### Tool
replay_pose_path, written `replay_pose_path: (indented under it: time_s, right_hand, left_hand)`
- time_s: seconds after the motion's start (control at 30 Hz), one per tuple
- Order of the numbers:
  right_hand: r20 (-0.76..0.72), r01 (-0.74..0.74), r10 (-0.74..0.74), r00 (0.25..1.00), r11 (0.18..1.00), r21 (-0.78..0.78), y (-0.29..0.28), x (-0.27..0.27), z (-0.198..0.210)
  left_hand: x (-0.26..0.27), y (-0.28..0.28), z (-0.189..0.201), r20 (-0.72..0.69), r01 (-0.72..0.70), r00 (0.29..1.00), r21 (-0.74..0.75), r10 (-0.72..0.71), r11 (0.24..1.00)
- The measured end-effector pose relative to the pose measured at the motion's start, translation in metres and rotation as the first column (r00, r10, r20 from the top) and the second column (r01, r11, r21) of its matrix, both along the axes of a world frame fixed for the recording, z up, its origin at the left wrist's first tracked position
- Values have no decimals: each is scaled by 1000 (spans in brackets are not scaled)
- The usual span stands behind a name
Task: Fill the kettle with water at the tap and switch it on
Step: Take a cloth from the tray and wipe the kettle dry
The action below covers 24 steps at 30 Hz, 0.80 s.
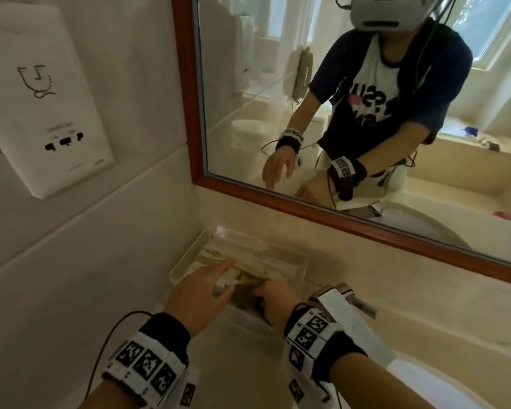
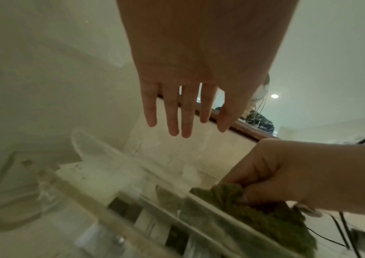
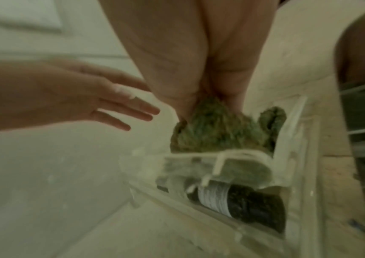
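Observation:
No kettle shows in any view. The chrome tap [image 1: 347, 293] stands on the beige counter, just right of my right wrist. My right hand [image 1: 273, 298] grips a green cloth [image 1: 242, 295] [image 2: 238, 207] [image 3: 216, 129] at the near end of a clear plastic tray [image 1: 300, 262] [image 3: 296, 139]. My left hand [image 1: 201, 290] [image 2: 177, 108] [image 3: 110, 104] hovers flat over the tray's left side, fingers straight and slightly spread, holding nothing.
The tray holds packets and a small dark bottle [image 3: 243, 204]. A wood-framed mirror [image 1: 189, 113] runs along the back wall. A white socket panel [image 1: 42, 98] hangs on the tiled wall at left. The sink basin's rim [image 1: 425, 376] curves at lower right.

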State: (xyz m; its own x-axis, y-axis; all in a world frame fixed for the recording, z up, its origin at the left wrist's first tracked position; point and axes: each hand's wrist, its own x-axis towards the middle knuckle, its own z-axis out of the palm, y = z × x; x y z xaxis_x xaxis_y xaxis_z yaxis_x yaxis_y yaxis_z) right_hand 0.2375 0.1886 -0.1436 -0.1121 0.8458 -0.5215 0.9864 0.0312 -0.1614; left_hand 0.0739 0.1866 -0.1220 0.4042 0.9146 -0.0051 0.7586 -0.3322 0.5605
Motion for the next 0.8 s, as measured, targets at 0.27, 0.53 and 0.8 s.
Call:
replay_pose_path:
  time_s: [0.27, 0.53, 0.8]
  right_hand:
    - [-361, 194, -45, 932, 901, 387, -89, 62, 71]
    - [-490, 510, -255, 834, 694, 507, -257, 167, 125]
    - [-483, 750, -589, 648, 385, 537, -492, 280, 125]
  left_hand:
    - [57, -38, 49, 110, 136, 982, 149, -153, 979]
    - [164, -133, 93, 112, 383, 900, 260, -421, 887]
    - [337, -306, 102, 153, 683, 664, 275, -732, 677]
